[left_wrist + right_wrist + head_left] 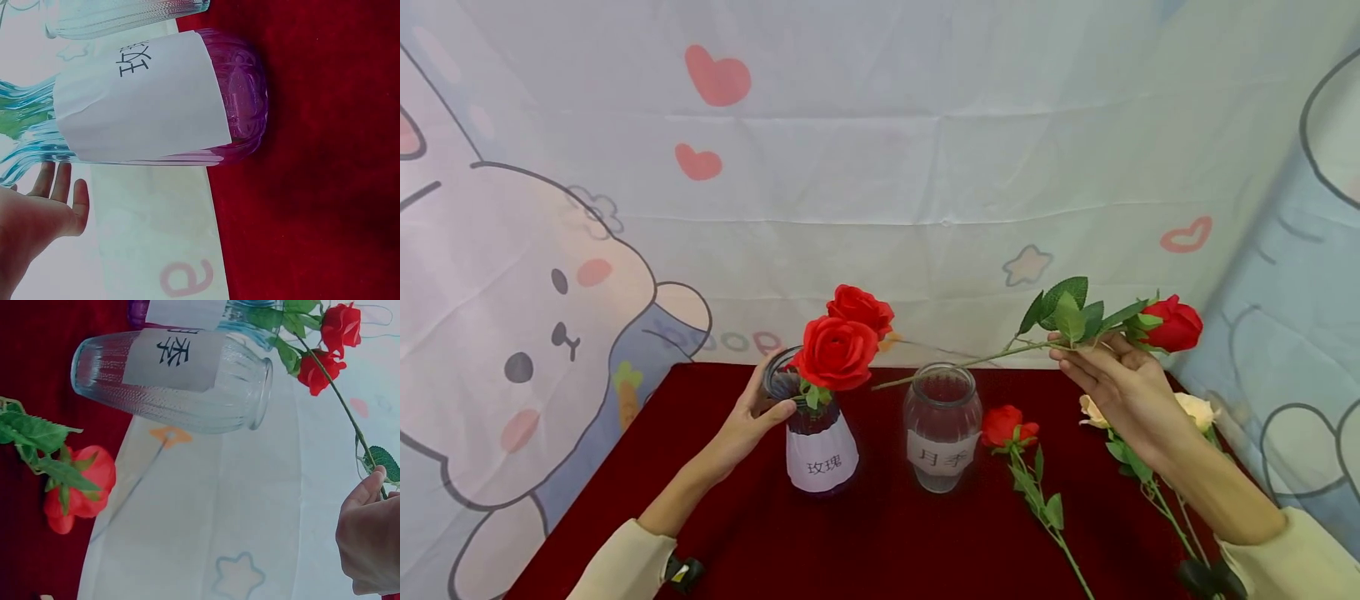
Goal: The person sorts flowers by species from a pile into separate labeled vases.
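My left hand [741,429] holds the neck of a purple-bottomed glass vase [822,458], thumb in front and fingers round the far side. Its white paper label bears Chinese characters, and two red flowers [838,353] stand in it. My right hand [1123,387] pinches the leafy stem of a red rose [1172,323], raised above the table with the bloom to the right. The bare stem [340,400] points left, its end near the two flowers. Between the hands stands a clear ribbed glass vase [942,417], also labelled.
A red flower [1009,427] lies on the dark red cloth [880,542] right of the clear vase. Cream flowers [1197,410] lie beneath my right forearm at the right edge. A printed backdrop [850,167] hangs behind the table.
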### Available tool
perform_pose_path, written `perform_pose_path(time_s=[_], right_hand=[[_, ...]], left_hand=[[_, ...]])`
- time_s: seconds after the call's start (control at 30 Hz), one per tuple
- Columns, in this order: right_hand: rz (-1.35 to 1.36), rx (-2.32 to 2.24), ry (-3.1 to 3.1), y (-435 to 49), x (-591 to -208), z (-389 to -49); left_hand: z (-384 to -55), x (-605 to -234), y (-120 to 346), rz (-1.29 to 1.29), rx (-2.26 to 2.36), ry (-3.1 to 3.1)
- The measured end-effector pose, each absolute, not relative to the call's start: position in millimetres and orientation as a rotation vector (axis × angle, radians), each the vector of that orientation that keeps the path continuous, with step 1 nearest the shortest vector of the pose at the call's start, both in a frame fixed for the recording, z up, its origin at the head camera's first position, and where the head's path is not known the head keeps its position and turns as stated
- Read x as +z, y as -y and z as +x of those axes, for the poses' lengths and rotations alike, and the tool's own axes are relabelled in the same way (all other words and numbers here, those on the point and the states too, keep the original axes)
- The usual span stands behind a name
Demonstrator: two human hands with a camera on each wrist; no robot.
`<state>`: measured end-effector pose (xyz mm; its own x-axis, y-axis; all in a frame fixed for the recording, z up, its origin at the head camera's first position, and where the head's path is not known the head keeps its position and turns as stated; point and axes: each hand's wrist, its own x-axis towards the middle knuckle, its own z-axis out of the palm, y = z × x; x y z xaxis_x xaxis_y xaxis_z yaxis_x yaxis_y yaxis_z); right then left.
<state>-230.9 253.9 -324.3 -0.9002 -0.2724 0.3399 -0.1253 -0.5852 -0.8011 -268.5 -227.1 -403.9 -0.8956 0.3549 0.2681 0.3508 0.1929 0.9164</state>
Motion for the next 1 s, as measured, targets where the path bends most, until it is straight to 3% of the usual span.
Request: perform_pose_path(time_s=[1.0], right_hand=[[-0.783,-2.579,-1.595,-198,-314,-256]], left_hand=[[-269,-404,227,0.709,1.842,-2.441]])
